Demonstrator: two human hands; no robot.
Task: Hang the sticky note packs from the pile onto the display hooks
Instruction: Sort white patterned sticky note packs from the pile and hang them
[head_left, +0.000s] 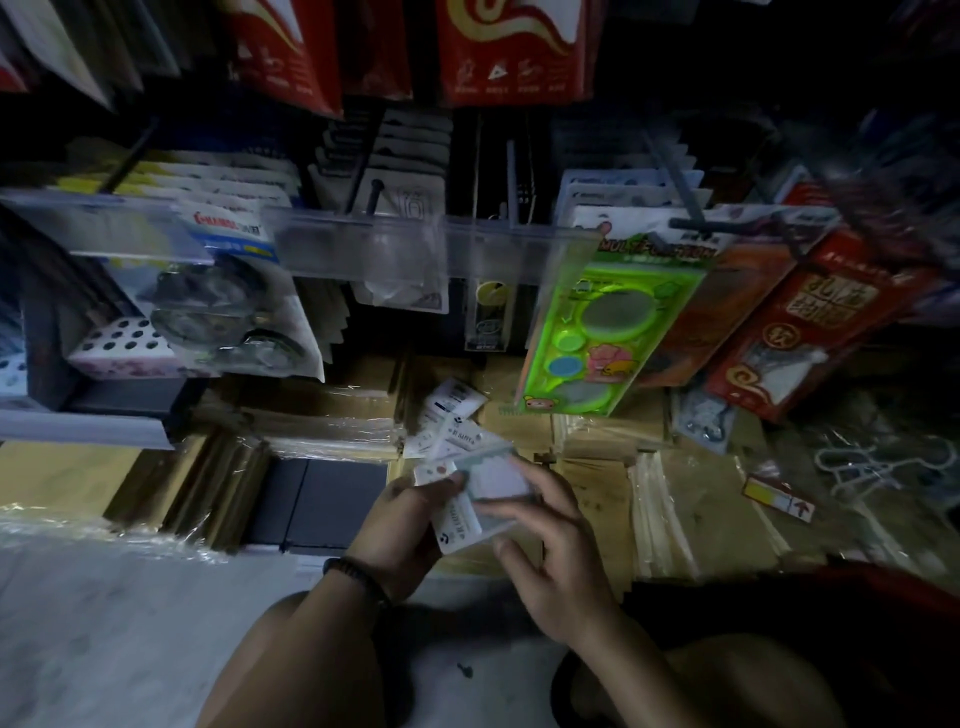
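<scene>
My left hand (400, 535) grips a small stack of white sticky note packs (460, 525) low in the middle of the view. My right hand (550, 540) holds the top pack (498, 480), a clear-wrapped white pad, by its right edge and lower corner. Just behind my hands, a loose pile of more white packs (452, 421) lies on the stacked brown goods. Dark display hooks (374, 195) jut out above, behind a clear plastic price strip (415, 244); one hook (727, 224) sticks out at the right.
A green stencil pack (608, 332) and red boxed packs (810, 322) hang at the right. Blister packs (228, 312) hang at the left. Wrapped brown envelopes (691, 514) cover the bottom shelf. Grey floor (104, 623) lies at lower left, my knees at the bottom.
</scene>
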